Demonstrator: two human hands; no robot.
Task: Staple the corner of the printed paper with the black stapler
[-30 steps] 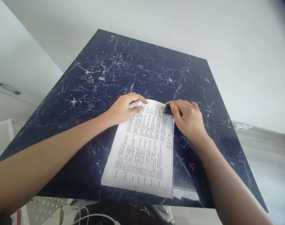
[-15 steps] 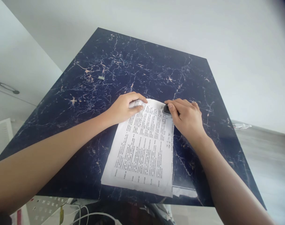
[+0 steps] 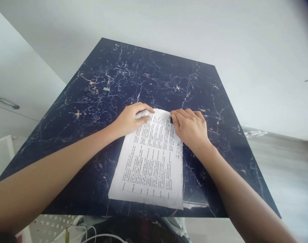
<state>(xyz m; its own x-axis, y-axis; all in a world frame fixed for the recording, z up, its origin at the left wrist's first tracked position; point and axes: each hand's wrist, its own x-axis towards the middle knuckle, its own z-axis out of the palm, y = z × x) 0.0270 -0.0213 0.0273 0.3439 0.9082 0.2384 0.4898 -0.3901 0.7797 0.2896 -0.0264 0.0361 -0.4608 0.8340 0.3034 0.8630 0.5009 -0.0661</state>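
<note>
A thin stack of printed paper sheets (image 3: 151,165) lies on the dark blue marble-patterned table, its far edge curving up slightly. Handwriting runs along the right margin. My left hand (image 3: 136,118) holds the far left corner, with thumb and index fingertip on the top sheet and a gap between them. At the far right corner my right hand (image 3: 191,128) is closed around a small black stapler-like tool (image 3: 171,119). Only a bit of the tool shows beside the fingers; its remainder is hidden, so I cannot tell whether it grips the paper.
The table (image 3: 154,77) has a far edge near the white wall (image 3: 181,30). A small pale green piece (image 3: 106,89) lies on it at the left. Below the near edge are white cables (image 3: 103,235) and a perforated white surface (image 3: 50,226). Clear plastic (image 3: 255,134) lies at the right.
My right hand has wrapped further over the black tool, which shows less now. My left hand stays on its corner. The whole view has shifted slightly.
</note>
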